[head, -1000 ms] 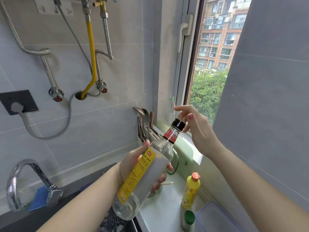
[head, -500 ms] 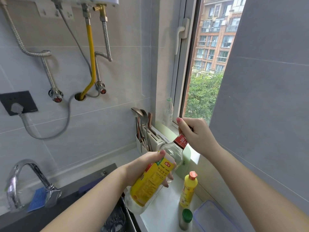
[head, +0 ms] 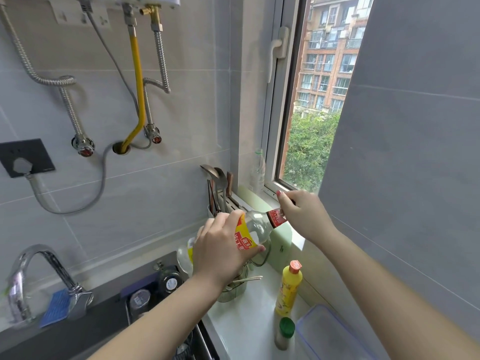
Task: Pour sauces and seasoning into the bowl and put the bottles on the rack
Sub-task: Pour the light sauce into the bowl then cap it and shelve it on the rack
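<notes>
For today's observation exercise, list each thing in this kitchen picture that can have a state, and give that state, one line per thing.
Clear bottle: tilted, held off the counter, nearly empty.
Left hand: gripping the bottle's body.
Right hand: closed over the bottle's top.
Yellow bottle: upright on the counter, capped.
Green-capped jar: upright, closed.
Window: open.
Faucet: no water running.

The white countertop (head: 241, 331) runs along the window wall — on it stand a yellow squeeze bottle (head: 288, 289), a green-capped shaker (head: 285, 333), a clear plastic container (head: 327, 336) and a wire basket (head: 233, 289) — all near one another.
</notes>
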`<state>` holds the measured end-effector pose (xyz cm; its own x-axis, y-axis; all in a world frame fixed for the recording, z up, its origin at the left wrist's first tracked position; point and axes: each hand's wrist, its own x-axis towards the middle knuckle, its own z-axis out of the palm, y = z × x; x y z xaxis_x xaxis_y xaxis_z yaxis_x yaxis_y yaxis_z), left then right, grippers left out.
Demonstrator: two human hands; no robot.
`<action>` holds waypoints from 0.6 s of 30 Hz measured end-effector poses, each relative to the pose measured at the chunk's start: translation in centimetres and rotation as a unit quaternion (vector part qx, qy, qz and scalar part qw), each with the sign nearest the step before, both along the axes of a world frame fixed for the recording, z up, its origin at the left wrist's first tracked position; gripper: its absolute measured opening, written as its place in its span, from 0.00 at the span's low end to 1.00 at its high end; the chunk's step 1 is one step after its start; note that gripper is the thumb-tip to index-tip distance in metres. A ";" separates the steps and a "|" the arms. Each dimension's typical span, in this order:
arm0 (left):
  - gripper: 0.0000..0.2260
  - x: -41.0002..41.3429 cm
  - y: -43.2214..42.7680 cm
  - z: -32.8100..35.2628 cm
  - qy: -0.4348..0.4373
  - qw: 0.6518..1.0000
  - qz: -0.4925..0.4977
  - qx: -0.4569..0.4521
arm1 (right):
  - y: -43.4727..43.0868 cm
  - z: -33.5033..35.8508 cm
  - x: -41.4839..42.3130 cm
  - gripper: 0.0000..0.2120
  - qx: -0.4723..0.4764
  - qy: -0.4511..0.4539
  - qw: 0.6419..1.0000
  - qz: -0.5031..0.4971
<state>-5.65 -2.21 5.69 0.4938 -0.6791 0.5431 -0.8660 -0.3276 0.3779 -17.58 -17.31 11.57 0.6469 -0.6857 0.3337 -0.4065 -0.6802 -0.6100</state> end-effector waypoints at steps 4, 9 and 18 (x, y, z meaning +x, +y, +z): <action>0.32 0.7 0.0 -0.7 -0.145 0.988 0.031 -0.039 | 0.2 -0.6 0.1 0.22 0.136 0.006 0.990 -0.023; 0.34 1.2 0.0 -0.7 -0.112 0.993 0.016 -0.020 | 1.1 -0.1 -0.5 0.33 0.138 0.000 0.990 -0.021; 0.21 2.2 0.6 1.6 0.461 0.859 -0.210 0.076 | 0.6 0.9 -2.2 0.34 -0.151 -0.124 0.980 0.041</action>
